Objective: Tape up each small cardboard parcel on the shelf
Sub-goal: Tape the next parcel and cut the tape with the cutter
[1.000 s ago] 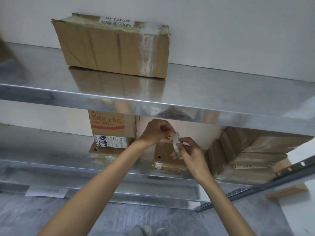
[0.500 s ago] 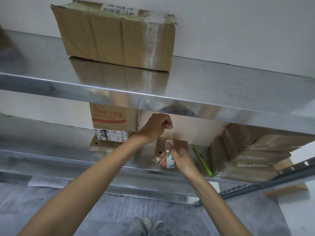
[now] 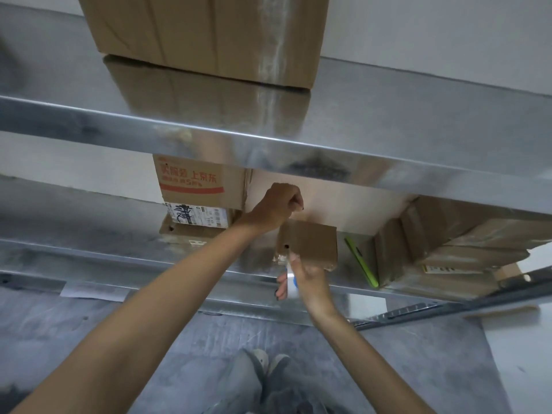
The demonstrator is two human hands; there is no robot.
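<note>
A small flat cardboard parcel [image 3: 310, 243] lies on the lower metal shelf [image 3: 119, 258]. My right hand [image 3: 307, 279] grips a roll of clear tape [image 3: 291, 283] at the parcel's near left corner. My left hand [image 3: 276, 209] hovers above the parcel's far left corner with fingers curled; it seems to pinch the tape's free end, but the strip is too clear to make out.
A printed carton [image 3: 197, 186] sits on another box at the left of the lower shelf. Stacked parcels [image 3: 442, 249] fill its right side, with a green cutter [image 3: 361, 261] beside them. A big carton [image 3: 206, 34] stands on the upper shelf [image 3: 388, 115]. My shoes [image 3: 265, 363] show on the floor.
My right hand carried the tape roll down and toward me, to the parcel's near edge. My left hand stayed raised over the far edge. The view came closer to the shelves.
</note>
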